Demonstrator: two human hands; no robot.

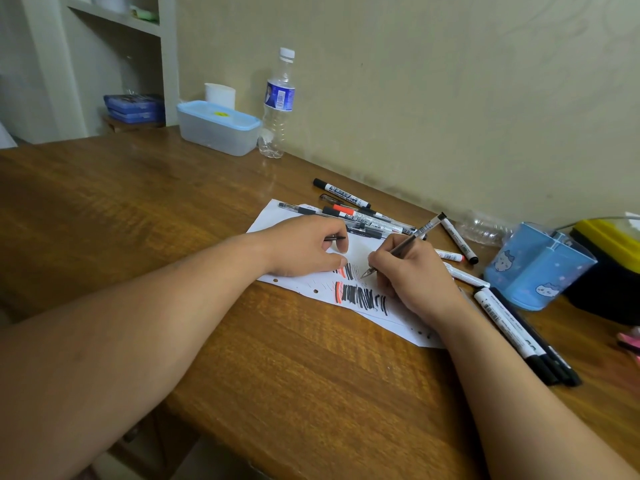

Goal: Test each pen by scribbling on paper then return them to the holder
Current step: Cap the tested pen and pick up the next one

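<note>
A white sheet of paper (398,320) lies on the wooden table, marked with black and red scribbles (360,296). My right hand (415,275) grips a clear pen (408,242) with its tip touching the paper beside the scribbles. My left hand (304,245) rests on the paper's left part and holds a small black pen cap (335,238) in its curled fingers. Several pens and markers (360,216) lie in a heap at the paper's far edge. More markers (516,334) lie to the right. The blue pen holder (536,268) stands at the right.
A plastic water bottle (278,105) and a lidded blue-and-clear box (218,128) stand by the wall at the back. A crushed clear bottle (483,230) lies behind the holder. A yellow-and-black item (609,268) sits at the far right. The table's near edge (277,441) runs diagonally.
</note>
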